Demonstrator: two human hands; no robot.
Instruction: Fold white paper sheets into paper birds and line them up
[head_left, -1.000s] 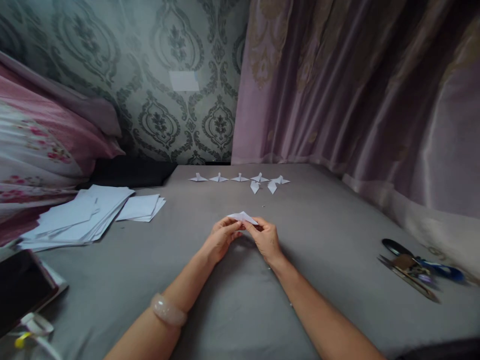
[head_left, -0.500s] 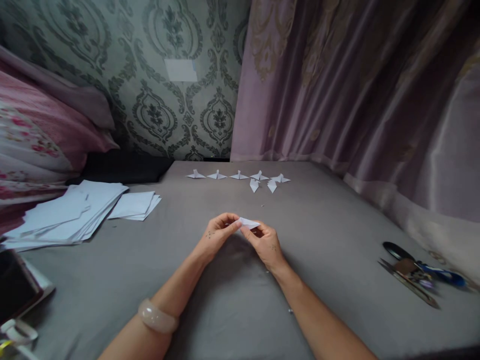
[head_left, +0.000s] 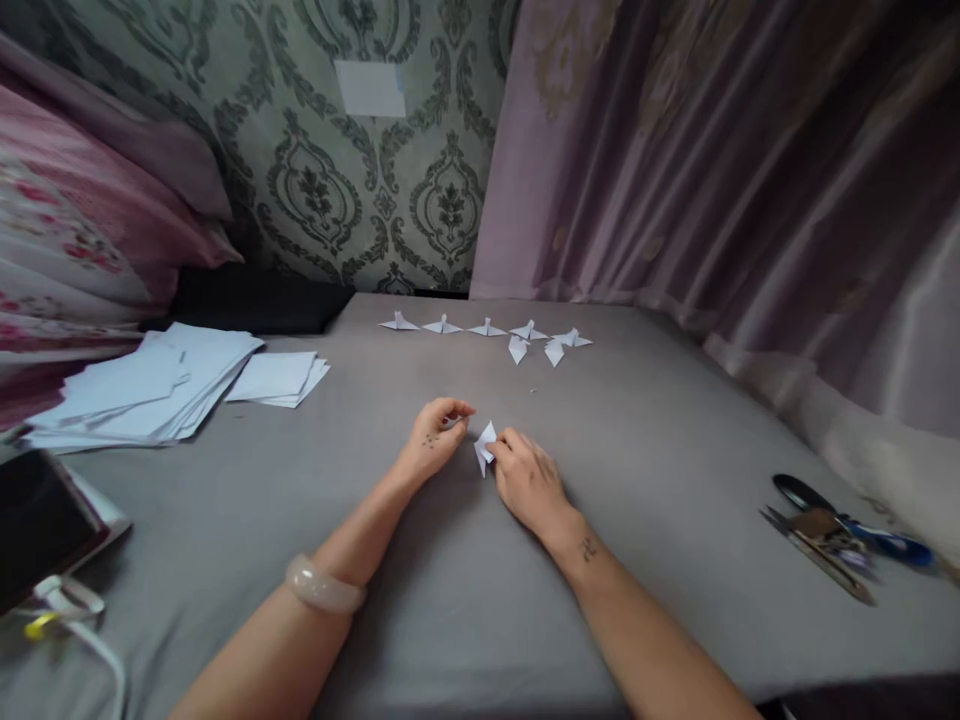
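A small folded white paper piece (head_left: 484,449) with pointed ends is pinched in my right hand (head_left: 532,480), just above or on the grey cloth. My left hand (head_left: 435,440) is beside it on the left, apart from the paper, thumb and fingers separated with nothing between them. Farther back, a row of folded paper cranes (head_left: 487,328) stands on the cloth. In front of the row's right end lie two smaller pointed folded pieces (head_left: 517,348). A pale bangle (head_left: 325,588) circles my left forearm.
Left of the hands lie a stack of white paper sheets (head_left: 150,390) and a smaller stack of squares (head_left: 274,377). A dark-screened device (head_left: 45,525) and a white cable (head_left: 97,640) sit near left. Scissors (head_left: 885,538) and a pointed metal tool (head_left: 817,560) lie at right.
My left hand has let go of the folded paper and drawn slightly left. The paper has turned upright in my right hand, which has rotated palm-down. The view has tilted downward.
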